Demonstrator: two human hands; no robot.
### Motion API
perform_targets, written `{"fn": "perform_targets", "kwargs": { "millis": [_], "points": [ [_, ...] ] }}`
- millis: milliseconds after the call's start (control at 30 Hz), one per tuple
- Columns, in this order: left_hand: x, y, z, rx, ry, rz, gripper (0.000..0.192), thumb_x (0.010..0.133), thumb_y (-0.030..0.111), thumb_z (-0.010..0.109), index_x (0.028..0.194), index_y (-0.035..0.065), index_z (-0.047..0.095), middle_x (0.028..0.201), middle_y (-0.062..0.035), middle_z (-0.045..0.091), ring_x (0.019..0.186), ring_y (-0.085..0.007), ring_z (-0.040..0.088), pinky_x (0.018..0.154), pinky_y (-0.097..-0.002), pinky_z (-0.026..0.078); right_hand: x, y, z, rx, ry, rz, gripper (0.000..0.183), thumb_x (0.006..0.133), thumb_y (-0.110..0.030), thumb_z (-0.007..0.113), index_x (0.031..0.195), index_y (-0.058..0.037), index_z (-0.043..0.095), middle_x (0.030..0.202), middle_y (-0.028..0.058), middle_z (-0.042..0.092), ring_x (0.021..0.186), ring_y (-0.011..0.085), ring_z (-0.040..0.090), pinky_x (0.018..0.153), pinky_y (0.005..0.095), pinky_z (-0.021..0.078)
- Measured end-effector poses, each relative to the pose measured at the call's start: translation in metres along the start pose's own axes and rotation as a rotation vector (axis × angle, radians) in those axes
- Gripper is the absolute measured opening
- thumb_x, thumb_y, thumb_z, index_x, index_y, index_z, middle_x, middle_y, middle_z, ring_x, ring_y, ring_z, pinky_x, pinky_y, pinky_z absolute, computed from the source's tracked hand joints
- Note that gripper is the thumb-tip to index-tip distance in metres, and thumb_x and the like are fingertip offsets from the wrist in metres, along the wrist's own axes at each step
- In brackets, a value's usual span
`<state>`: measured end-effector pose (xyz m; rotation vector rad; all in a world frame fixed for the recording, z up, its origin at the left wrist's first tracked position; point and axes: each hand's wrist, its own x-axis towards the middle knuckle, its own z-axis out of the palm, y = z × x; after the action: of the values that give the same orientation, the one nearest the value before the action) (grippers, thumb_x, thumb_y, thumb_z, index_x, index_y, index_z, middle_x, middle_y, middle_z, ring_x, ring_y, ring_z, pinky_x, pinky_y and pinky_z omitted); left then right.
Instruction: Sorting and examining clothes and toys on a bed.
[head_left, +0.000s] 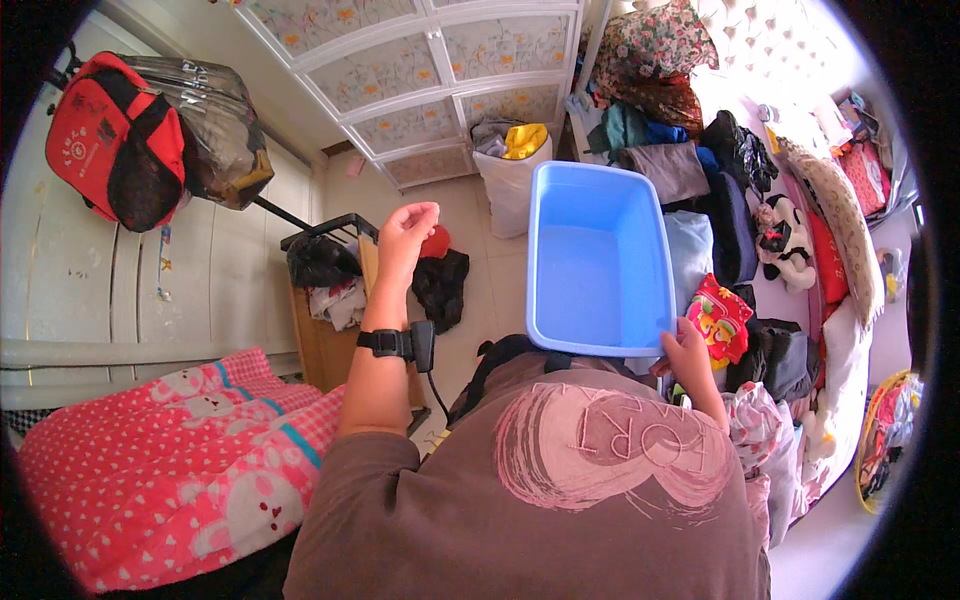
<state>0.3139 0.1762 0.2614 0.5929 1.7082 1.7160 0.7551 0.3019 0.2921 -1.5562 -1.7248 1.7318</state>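
Observation:
A blue plastic bin, its inside bare, stands in front of my body, its long side running away from me. My right hand grips the bin's near right corner, thumb on the rim. Raised over the floor to the left of the bin is my left hand, its fingers curled toward the thumb; whether something small is between them I cannot tell. To the right of the bin lie a light blue folded cloth and a red patterned packet or cloth.
Clothes, a plush toy and bags cover the bed at right. Behind the bin stand a white bag of clothes and a drawer cabinet. A wooden box, a black bag and a pink blanket are at left.

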Motion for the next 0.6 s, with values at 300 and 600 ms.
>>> {"fn": "perform_targets", "kwargs": {
  "millis": [300, 600],
  "points": [
    [0.000, 0.002, 0.002, -0.134, -0.025, -0.078, 0.017, 0.087, 0.014, 0.063, 0.097, 0.0022, 0.057, 0.091, -0.0051, 0.064, 0.080, -0.0114, 0.061, 0.072, -0.0231, 0.048, 0.000, 0.002, -0.001, -0.026, 0.012, 0.011, 0.022, 0.088, -0.007, 0.049, 0.106, 0.0058, 0.045, 0.069, 0.0145, 0.060, 0.046, 0.0234, 0.062, 0.038, 0.0298, 0.0495],
    [0.001, -0.008, 0.004, -0.094, -0.079, 0.084, 0.020, 0.084, -0.002, 0.061, 0.102, 0.0011, 0.054, 0.101, -0.0106, 0.064, 0.090, -0.0172, 0.061, 0.083, -0.0278, 0.049, 0.000, 0.009, -0.002, -0.010, 0.010, -0.013, 0.026, 0.088, -0.008, 0.050, 0.110, 0.0065, 0.046, 0.070, 0.0145, 0.061, 0.046, 0.0228, 0.062, 0.038, 0.0291, 0.0492]
  ]
}}
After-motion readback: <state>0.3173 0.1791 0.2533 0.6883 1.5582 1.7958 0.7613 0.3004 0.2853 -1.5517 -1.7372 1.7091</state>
